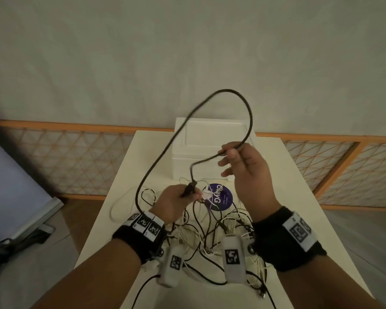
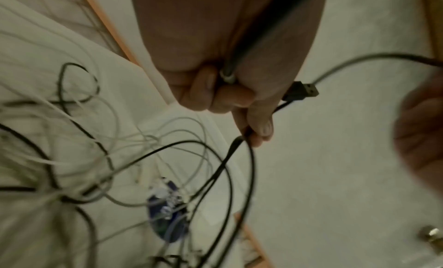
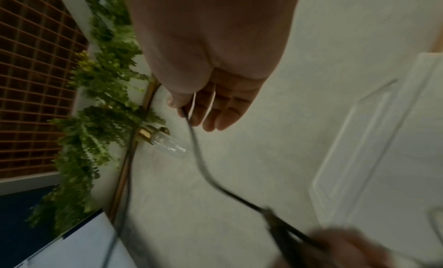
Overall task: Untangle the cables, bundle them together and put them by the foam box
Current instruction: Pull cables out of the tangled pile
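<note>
A black cable (image 1: 249, 108) arches in a big loop above the table. My right hand (image 1: 239, 161) pinches it between thumb and forefinger, raised in front of the white foam box (image 1: 212, 141); the other fingers are spread. My left hand (image 1: 178, 200) grips the cable's plug end (image 2: 303, 89) and other strands in a fist, low over the table. A tangle of black and white cables (image 1: 207, 233) lies on the white table (image 1: 310, 230) below both hands. In the right wrist view the black cable (image 3: 203, 168) runs from my fingertips down to the left hand.
A round purple sticker (image 1: 218, 197) lies on the table in front of the foam box. The box stands at the table's far edge, against a grey wall. An orange lattice rail (image 1: 76, 157) runs behind. Floor drops off on both sides of the table.
</note>
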Demonstrator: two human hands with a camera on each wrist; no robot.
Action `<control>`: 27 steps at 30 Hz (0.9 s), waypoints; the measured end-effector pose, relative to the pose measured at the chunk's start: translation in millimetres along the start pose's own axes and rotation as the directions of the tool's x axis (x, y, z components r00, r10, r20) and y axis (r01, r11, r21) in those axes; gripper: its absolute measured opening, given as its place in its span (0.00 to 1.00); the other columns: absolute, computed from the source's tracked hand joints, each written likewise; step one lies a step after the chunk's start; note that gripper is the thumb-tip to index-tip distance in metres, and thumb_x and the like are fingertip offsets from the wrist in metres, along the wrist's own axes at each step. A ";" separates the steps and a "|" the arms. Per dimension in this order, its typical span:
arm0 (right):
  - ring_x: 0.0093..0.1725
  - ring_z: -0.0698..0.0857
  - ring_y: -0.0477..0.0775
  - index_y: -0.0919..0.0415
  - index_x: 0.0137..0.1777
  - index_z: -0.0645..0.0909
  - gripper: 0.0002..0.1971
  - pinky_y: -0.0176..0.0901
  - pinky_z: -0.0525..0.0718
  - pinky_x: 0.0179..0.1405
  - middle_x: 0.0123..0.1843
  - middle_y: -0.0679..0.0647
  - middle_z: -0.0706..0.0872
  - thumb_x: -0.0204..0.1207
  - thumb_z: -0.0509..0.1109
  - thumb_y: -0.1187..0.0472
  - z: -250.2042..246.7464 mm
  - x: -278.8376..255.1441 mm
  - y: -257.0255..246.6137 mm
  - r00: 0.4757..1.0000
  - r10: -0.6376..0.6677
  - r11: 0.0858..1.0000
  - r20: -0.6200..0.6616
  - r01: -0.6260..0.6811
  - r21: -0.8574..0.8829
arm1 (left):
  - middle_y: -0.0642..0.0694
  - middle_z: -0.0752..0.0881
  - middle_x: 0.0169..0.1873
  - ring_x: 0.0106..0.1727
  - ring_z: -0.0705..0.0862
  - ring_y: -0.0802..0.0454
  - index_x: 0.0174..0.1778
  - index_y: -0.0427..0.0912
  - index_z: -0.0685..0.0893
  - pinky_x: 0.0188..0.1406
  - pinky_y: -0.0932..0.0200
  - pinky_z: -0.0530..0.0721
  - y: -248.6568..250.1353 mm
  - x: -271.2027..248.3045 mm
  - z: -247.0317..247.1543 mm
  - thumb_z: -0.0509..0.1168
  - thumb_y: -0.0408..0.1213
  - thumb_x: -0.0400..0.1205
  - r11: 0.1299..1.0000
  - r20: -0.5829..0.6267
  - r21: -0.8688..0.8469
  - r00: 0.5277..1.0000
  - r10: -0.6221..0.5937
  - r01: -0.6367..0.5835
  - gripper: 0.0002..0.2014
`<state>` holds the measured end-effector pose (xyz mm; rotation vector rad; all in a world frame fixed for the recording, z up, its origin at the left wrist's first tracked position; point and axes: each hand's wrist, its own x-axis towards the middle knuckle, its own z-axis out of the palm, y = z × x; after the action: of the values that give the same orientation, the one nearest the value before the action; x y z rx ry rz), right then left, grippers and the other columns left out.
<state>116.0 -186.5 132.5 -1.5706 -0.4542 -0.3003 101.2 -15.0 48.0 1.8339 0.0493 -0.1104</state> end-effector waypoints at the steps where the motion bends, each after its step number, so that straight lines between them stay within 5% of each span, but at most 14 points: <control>1: 0.39 0.85 0.46 0.54 0.53 0.81 0.05 0.40 0.85 0.34 0.44 0.45 0.85 0.79 0.66 0.61 2.6 -2.3 11.1 0.998 0.054 0.996 0.038 -0.051 -0.076 | 0.59 0.88 0.30 0.28 0.82 0.69 0.41 0.47 0.89 0.38 0.70 0.82 10.8 -1.4 2.0 0.69 0.32 0.80 0.998 -0.034 -0.050 0.999 0.036 -0.038 0.06; 3: 0.40 0.86 0.43 0.56 0.58 0.80 0.08 0.39 0.88 0.38 0.45 0.44 0.85 0.81 0.67 0.61 7.7 -9.0 36.5 0.966 0.202 0.939 0.159 -0.145 -0.312 | 0.59 0.82 0.20 0.18 0.73 0.65 0.43 0.47 0.88 0.21 0.69 0.71 24.5 -0.5 6.5 0.69 0.35 0.80 0.989 -0.092 -0.106 0.991 0.098 -0.107 0.04; 6: 0.42 0.86 0.40 0.54 0.53 0.82 0.05 0.33 0.86 0.41 0.41 0.43 0.85 0.82 0.65 0.58 14.0 -21.4 62.6 0.917 0.328 0.918 0.226 -0.252 -0.308 | 0.55 0.85 0.24 0.16 0.68 0.62 0.42 0.49 0.89 0.15 0.67 0.66 30.7 2.0 8.9 0.68 0.34 0.81 0.961 -0.151 -0.243 0.984 0.095 -0.130 0.06; 8: 0.38 0.81 0.30 0.53 0.46 0.82 0.03 0.22 0.76 0.40 0.35 0.39 0.82 0.80 0.67 0.59 13.8 -27.4 72.2 0.893 0.326 0.876 0.312 -0.161 -0.455 | 0.52 0.90 0.33 0.15 0.65 0.60 0.43 0.48 0.89 0.14 0.68 0.63 31.6 0.9 8.4 0.66 0.32 0.82 0.929 -0.159 -0.356 0.986 0.041 -0.096 0.09; 11: 0.42 0.80 0.32 0.56 0.45 0.85 0.04 0.21 0.71 0.43 0.39 0.39 0.83 0.79 0.68 0.60 13.3 -35.5 81.5 0.851 0.353 0.829 0.388 -0.093 -0.551 | 0.49 0.91 0.38 0.15 0.65 0.61 0.49 0.43 0.88 0.14 0.69 0.62 34.2 0.2 1.8 0.65 0.30 0.83 0.899 -0.154 -0.427 0.987 0.038 -0.101 0.07; 15: 0.44 0.78 0.38 0.57 0.48 0.88 0.06 0.29 0.75 0.46 0.43 0.44 0.81 0.77 0.70 0.59 15.5 -28.3 73.6 0.926 0.216 0.833 0.311 -0.008 -0.553 | 0.57 0.81 0.22 0.18 0.72 0.64 0.54 0.41 0.87 0.18 0.74 0.70 23.6 -4.8 6.1 0.65 0.28 0.82 0.919 -0.074 -0.390 0.996 0.040 -0.065 0.09; 19: 0.42 0.82 0.42 0.56 0.48 0.88 0.06 0.35 0.79 0.44 0.41 0.45 0.85 0.75 0.70 0.63 17.0 -17.8 49.6 0.944 0.145 0.865 0.298 0.025 -0.502 | 0.43 0.72 0.27 0.16 0.66 0.59 0.48 0.38 0.85 0.17 0.65 0.62 8.5 -7.8 12.8 0.71 0.38 0.75 0.862 0.008 -0.506 1.000 -0.022 0.023 0.09; 21: 0.43 0.85 0.41 0.53 0.45 0.87 0.05 0.34 0.82 0.44 0.41 0.44 0.87 0.73 0.73 0.63 16.5 -17.8 41.9 0.959 0.151 0.886 0.240 -0.023 -0.463 | 0.47 0.70 0.24 0.18 0.63 0.59 0.40 0.46 0.87 0.19 0.63 0.58 5.7 -5.6 10.5 0.73 0.39 0.75 0.879 0.052 -0.474 0.998 -0.026 0.048 0.02; 23: 0.38 0.85 0.37 0.51 0.42 0.85 0.08 0.29 0.81 0.39 0.37 0.44 0.87 0.73 0.74 0.67 15.0 -16.1 33.6 0.970 0.191 0.952 0.151 -0.146 -0.270 | 0.52 0.77 0.25 0.19 0.61 0.59 0.37 0.51 0.89 0.19 0.65 0.58 4.2 -7.1 9.7 0.70 0.31 0.79 0.929 0.120 -0.366 0.993 -0.020 0.063 0.09; 25: 0.37 0.84 0.33 0.50 0.41 0.83 0.10 0.24 0.79 0.39 0.36 0.42 0.86 0.72 0.74 0.68 14.3 -13.2 25.2 0.979 0.186 0.974 0.088 -0.172 -0.148 | 0.47 0.84 0.34 0.18 0.66 0.60 0.44 0.43 0.89 0.18 0.68 0.64 3.1 -8.9 12.4 0.69 0.28 0.79 0.965 0.142 -0.255 0.990 -0.020 0.056 0.06; 27: 0.38 0.84 0.35 0.49 0.41 0.81 0.10 0.25 0.80 0.40 0.34 0.40 0.85 0.73 0.74 0.67 14.9 -12.1 19.4 0.987 0.148 0.983 0.068 -0.139 -0.116 | 0.43 0.88 0.40 0.27 0.82 0.58 0.46 0.38 0.88 0.30 0.64 0.82 -1.0 -8.9 16.5 0.72 0.38 0.77 0.995 0.138 -0.100 0.990 -0.013 0.027 0.07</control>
<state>113.0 -173.1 108.9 -1.7190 -0.3865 -0.1572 91.5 -30.4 43.7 1.7204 -0.0233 -0.2436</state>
